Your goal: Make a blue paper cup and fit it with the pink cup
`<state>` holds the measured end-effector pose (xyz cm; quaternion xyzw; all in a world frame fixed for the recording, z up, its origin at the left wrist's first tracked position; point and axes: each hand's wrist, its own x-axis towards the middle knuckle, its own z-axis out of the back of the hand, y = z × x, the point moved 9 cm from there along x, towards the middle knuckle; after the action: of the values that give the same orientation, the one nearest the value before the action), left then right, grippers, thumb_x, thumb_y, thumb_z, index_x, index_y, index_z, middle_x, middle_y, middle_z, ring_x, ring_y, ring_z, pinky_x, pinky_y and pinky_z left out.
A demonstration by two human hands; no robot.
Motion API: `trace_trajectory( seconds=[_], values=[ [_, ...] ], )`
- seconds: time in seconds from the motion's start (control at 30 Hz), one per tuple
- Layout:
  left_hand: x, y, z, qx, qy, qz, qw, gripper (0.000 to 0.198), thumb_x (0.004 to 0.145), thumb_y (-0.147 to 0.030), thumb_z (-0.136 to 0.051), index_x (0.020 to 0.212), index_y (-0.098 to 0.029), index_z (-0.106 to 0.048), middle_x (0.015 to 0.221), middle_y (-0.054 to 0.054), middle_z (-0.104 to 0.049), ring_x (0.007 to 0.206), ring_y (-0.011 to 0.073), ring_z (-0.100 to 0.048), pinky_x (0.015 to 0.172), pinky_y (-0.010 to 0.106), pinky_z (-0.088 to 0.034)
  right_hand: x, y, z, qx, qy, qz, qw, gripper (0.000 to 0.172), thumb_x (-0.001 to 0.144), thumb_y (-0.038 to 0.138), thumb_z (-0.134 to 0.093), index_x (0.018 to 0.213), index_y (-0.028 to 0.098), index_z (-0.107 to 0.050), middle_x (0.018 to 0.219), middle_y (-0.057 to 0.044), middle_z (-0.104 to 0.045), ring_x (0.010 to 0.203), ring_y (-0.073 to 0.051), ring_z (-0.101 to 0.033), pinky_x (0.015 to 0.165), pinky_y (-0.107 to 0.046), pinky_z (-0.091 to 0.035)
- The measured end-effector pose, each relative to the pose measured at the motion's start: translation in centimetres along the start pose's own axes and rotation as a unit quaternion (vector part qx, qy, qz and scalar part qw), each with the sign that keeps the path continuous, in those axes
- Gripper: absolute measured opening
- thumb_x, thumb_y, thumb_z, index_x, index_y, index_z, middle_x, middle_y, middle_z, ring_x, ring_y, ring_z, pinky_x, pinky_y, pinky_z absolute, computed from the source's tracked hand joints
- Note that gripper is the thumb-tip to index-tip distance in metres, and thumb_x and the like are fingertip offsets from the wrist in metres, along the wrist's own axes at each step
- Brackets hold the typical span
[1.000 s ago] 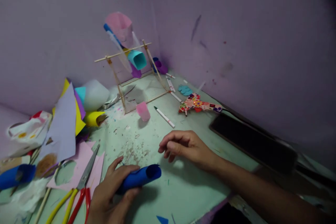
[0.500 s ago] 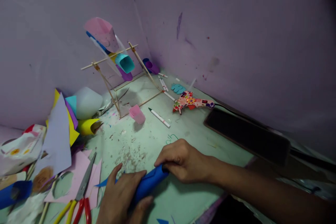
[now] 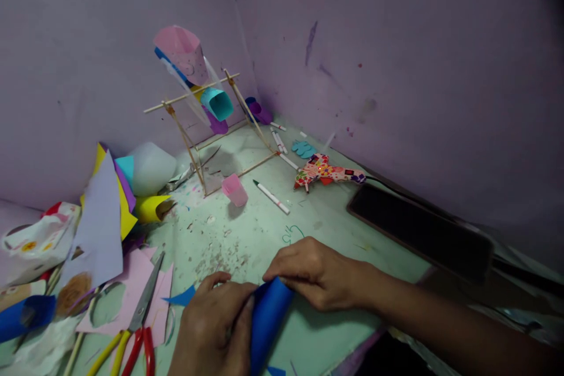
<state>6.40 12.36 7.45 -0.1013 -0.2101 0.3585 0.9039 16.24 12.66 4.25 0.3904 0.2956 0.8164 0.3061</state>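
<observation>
At the bottom centre of the frame, the left hand (image 3: 215,329) and the right hand (image 3: 315,273) both grip a rolled blue paper tube (image 3: 268,323) over the pale green table (image 3: 264,229). Scissors with red and yellow handles (image 3: 136,329) lie on pink paper at lower left. Above centre stands a wooden stick frame (image 3: 207,129) carrying paper cones. A patterned glue gun (image 3: 328,171) lies right of centre, beside a white marker (image 3: 272,197) and a small pink cup (image 3: 234,190).
</observation>
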Motion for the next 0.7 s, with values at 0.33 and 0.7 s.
trace_trajectory(
  seconds=[0.33, 0.7],
  values=[
    [-0.3, 0.3, -0.8, -0.061, 0.061, 0.062, 0.994, 0.018, 0.086, -0.019, -0.045, 0.079, -0.021, -0.062, 0.063, -0.001, -0.062, 0.059, 0.0142, -0.06, 0.062, 0.028, -0.051, -0.8, -3.4, 1.5, 0.14, -0.142, -0.177, 0.964, 0.012, 0.064, 0.008, -0.059, 0.062, 0.013, -0.07, 0.06, -0.005, -0.067, 0.056, -0.013, -0.061, 0.052, -0.021, -0.047],
    [0.2, -1.8, -1.3, -0.029, 0.056, -0.032, 0.997, 0.018, 0.085, -0.012, -0.045, 0.087, -0.014, -0.063, 0.064, 0.002, -0.061, 0.058, 0.0141, -0.057, 0.068, 0.031, -0.048, -2.0, -6.7, -1.3, 0.22, -0.011, -0.364, 0.905, 0.008, 0.054, 0.005, -0.06, 0.053, 0.012, -0.063, 0.051, 0.003, -0.055, 0.049, -0.007, -0.048, 0.047, -0.017, -0.037]
  ],
)
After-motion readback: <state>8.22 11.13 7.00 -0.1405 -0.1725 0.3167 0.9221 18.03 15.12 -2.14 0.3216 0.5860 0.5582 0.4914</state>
